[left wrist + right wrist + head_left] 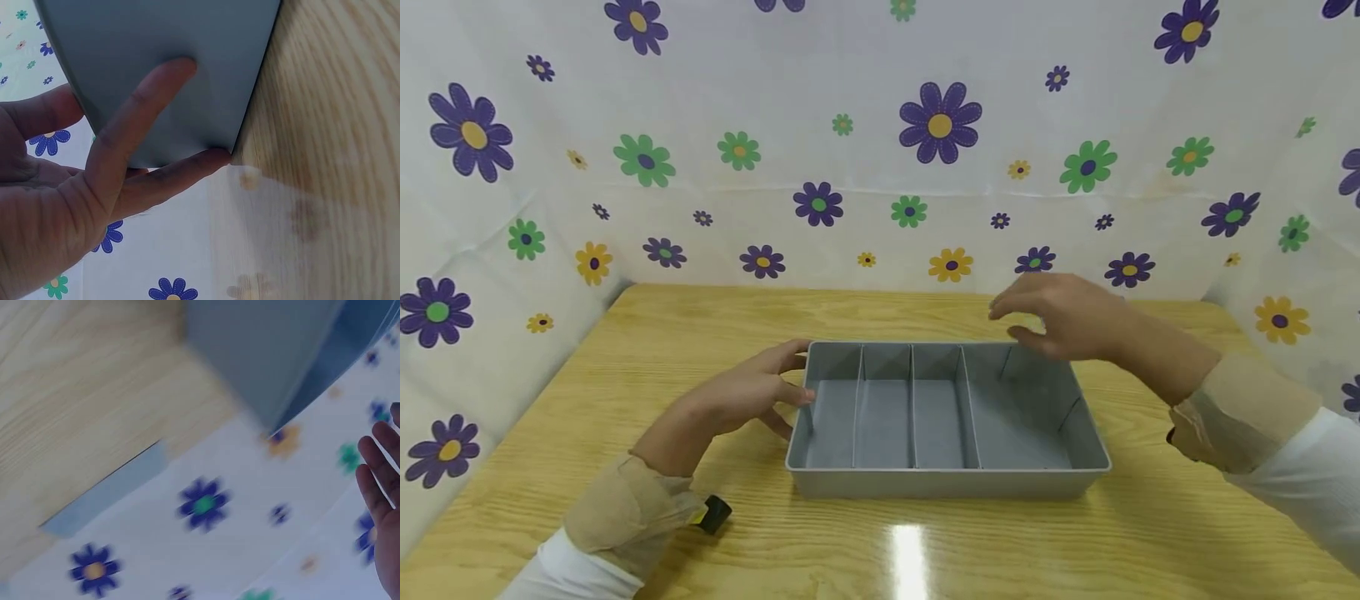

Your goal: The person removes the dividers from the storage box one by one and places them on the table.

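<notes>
A grey plastic organizer tray (947, 483) stands on the table, with three narrow compartments on the left and a wide one on the right. No items lie in its compartments. My left hand (737, 396) is at its left end, one fingertip at the rim. In the left wrist view, spread, fairly straight fingers (150, 106) rest against the outer end wall. Above the tray's back right corner hovers my right hand (1063, 315), fingers loosely bent and holding nothing. The right wrist view shows this hand (384, 481) apart from the tray (250, 356), which is blurred there.
The wooden table (730, 317) extends around the tray on every side. White cloth (850, 83) printed with flowers hangs behind it and at both sides. Beige wraps (625, 504) cover both wrists, and a small black piece (713, 514) sticks out by the left one.
</notes>
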### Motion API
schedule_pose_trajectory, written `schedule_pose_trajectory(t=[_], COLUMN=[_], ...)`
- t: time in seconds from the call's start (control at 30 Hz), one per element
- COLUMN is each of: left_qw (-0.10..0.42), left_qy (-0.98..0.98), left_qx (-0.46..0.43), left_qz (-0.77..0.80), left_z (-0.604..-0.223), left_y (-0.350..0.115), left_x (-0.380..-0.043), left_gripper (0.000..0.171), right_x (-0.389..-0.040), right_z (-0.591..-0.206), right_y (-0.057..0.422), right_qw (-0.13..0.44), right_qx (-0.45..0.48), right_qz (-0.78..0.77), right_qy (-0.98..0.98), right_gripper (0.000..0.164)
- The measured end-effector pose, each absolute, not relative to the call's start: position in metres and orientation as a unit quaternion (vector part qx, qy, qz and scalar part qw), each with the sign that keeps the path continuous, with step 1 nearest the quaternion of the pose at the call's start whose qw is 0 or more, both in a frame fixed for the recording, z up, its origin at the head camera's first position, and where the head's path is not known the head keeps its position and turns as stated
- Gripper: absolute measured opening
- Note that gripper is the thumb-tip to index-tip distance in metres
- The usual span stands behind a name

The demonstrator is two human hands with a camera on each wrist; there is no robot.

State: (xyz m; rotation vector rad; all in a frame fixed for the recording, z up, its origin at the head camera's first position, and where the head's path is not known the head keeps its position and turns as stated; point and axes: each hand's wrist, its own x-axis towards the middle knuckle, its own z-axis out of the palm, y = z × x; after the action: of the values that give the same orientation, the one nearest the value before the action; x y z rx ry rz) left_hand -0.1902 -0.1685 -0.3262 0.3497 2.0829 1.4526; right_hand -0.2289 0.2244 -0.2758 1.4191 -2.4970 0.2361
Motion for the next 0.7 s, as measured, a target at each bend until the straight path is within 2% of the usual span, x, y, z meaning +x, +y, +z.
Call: schedule_pose_trajectory(t=[0.17,0.33,0.53,0.7], left_qw=[0.285,0.286,0.286,0.286], left_qy=[0.777,0.777,0.777,0.777], left_qx=[0.128,0.128,0.123,0.123], left_qz=[0.546,0.546,0.547,0.547], left_z=[-0.326,-0.325,-0.325,-0.325], left_y=[-0.169,-0.168,-0.169,-0.167], left_x=[-0.190,-0.190,-0.189,-0.189], left_gripper=[0.065,0.065,0.065,0.062], right_x=[-0.188,-0.167,-0.166,-0.169], right_z=[-0.277,-0.290,-0.308,-0.311], right_y=[0.183,0.168,0.159,0.157], right_qw=[0.083,0.047,0.050,0.072], right_qx=[0.584,0.613,0.630,0.638], right_qz=[0.071,0.015,-0.075,-0.125], right_qy=[-0.804,-0.788,-0.772,-0.757], right_gripper=[0.033,0.047,0.026,0.024])
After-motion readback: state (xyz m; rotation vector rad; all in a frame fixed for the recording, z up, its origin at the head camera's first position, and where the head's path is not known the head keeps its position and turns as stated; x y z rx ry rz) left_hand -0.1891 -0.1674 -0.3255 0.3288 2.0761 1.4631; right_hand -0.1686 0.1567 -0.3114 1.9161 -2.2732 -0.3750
